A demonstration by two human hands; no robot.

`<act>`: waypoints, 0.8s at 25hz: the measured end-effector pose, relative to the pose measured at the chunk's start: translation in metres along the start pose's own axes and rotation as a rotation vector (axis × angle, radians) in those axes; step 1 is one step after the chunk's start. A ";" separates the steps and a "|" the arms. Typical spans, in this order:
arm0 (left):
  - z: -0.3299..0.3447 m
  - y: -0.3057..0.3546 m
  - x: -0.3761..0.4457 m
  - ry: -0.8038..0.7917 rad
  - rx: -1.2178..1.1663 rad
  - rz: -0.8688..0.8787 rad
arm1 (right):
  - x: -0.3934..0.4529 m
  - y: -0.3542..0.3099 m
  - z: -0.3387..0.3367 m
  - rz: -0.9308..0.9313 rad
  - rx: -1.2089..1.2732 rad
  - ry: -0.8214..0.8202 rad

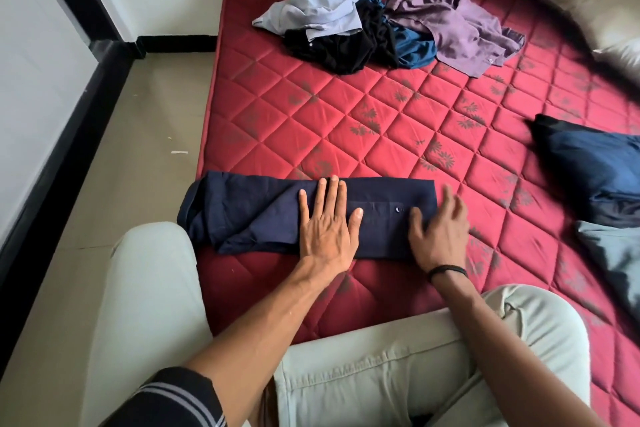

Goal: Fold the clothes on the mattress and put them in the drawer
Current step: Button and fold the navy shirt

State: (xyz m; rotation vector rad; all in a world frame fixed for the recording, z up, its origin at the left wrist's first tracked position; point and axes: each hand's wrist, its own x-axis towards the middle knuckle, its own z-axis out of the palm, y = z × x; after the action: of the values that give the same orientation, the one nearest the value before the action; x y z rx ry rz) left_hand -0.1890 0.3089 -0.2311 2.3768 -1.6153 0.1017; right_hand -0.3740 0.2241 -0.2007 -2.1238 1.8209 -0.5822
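A navy shirt [277, 215], folded into a long narrow strip, is laid across the near edge of the red quilted mattress [381, 121], with its left end bunched and reaching the mattress edge. The left hand [327, 220] is pressed flat on the middle of the strip, fingers straight and close together, the thumb spread to the right; nothing is gripped by it. The right hand [440, 229] is seen at the right end of the strip, its fingers spread and only slightly bent, partly blurred; the thumb lies on the cloth near a small button [399, 209], and no cloth is held. A black band [446, 270] is worn at the right wrist. Farther back on the mattress, well apart from the strip, a pile of unfolded clothes is heaped: a light blue shirt [318, 7] on the left, a black garment [346, 45] under and beside it, a teal piece [414, 47] in the middle, and a mauve shirt [453, 24] on the right. At the right edge a dark blue pillow [595, 170] is seen, with a grey-blue cloth [613, 253] just below it, and a beige pillow [595, 0] lies in the far right corner. Pale trousers [398, 367] cover the person's legs in the foreground, and a tiled floor [145, 135] runs along the left of the mattress.
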 end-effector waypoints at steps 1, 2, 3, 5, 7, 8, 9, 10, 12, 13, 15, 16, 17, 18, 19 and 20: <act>-0.002 -0.003 -0.002 0.005 -0.004 -0.004 | 0.003 0.004 -0.011 0.143 0.091 -0.003; -0.002 -0.005 -0.003 0.013 -0.010 -0.005 | 0.005 0.009 -0.024 0.274 0.197 -0.023; -0.003 -0.008 -0.004 0.005 -0.020 -0.003 | 0.007 0.011 -0.034 0.396 0.356 -0.076; -0.008 -0.016 -0.008 -0.027 -0.065 0.020 | 0.003 0.005 -0.051 0.574 0.687 -0.203; -0.022 -0.025 -0.006 -0.121 -0.196 0.046 | -0.001 -0.015 -0.068 0.552 0.795 -0.202; -0.030 -0.030 -0.001 -0.181 -0.333 0.015 | 0.000 -0.030 -0.075 0.495 0.811 -0.169; -0.046 -0.037 0.005 -0.236 -0.515 -0.048 | -0.001 -0.051 -0.082 0.428 0.822 -0.142; -0.064 -0.043 0.010 -0.282 -0.743 -0.141 | -0.003 -0.074 -0.090 0.363 0.837 -0.134; -0.108 -0.055 0.018 -0.375 -1.264 -0.332 | -0.010 -0.127 -0.097 0.219 0.858 -0.159; -0.129 -0.063 0.022 -0.445 -1.461 -0.407 | -0.016 -0.153 -0.097 0.132 0.855 -0.186; -0.155 -0.089 0.029 -0.561 -1.695 -0.488 | -0.033 -0.200 -0.087 -0.058 0.803 -0.291; -0.160 -0.104 0.031 -0.572 -1.724 -0.505 | -0.042 -0.218 -0.080 -0.139 0.795 -0.401; -0.163 -0.119 0.032 -0.551 -1.680 -0.508 | -0.050 -0.231 -0.072 -0.195 0.822 -0.524; -0.159 -0.134 0.032 -0.518 -1.601 -0.514 | -0.058 -0.240 -0.065 -0.212 0.863 -0.606; -0.155 -0.148 0.029 -0.489 -1.535 -0.521 | -0.062 -0.245 -0.058 -0.211 0.893 -0.609; -0.149 -0.159 0.025 -0.475 -1.503 -0.554 | -0.063 -0.245 -0.052 -0.232 0.851 -0.503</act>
State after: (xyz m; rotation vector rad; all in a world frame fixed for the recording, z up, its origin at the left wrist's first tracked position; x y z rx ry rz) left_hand -0.0198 0.3790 -0.1105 1.4476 -0.5341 -1.3230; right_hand -0.1924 0.3287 -0.0492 -1.6639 0.8346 -0.6432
